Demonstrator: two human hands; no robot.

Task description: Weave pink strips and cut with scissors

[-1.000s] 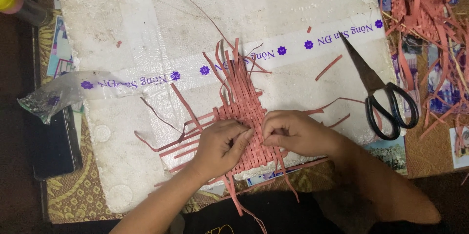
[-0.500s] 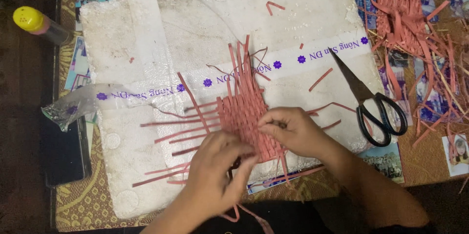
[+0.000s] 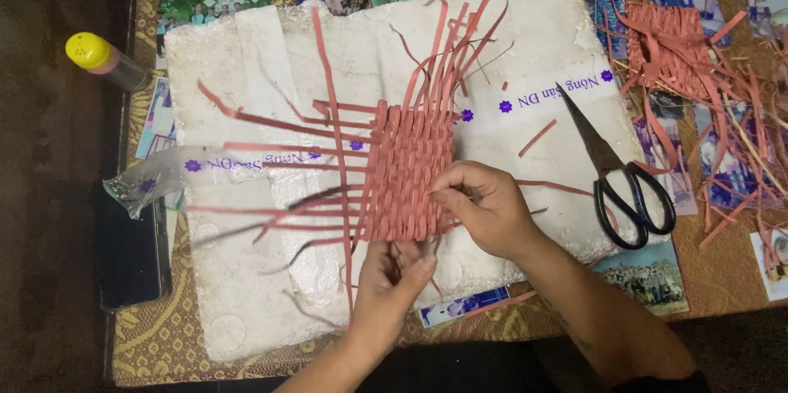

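We see the mat mid-board; right hand pinches its right edge, left hand grips its near edge, strips running leftward.

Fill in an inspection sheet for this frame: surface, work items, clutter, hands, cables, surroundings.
Surface: white foam board on a table covered with photos.
Work items: pink woven mat lying on the board, loose strips sticking out left and top.
Clutter: black-handled scissors on the board's right; second woven piece with scraps top right; yellow-capped bottle; crumpled plastic bag.
Hands: left hand at the mat's lower edge; right hand pinching its right edge.
Cables: nothing seen.
Surroundings: dark phone at the left edge.
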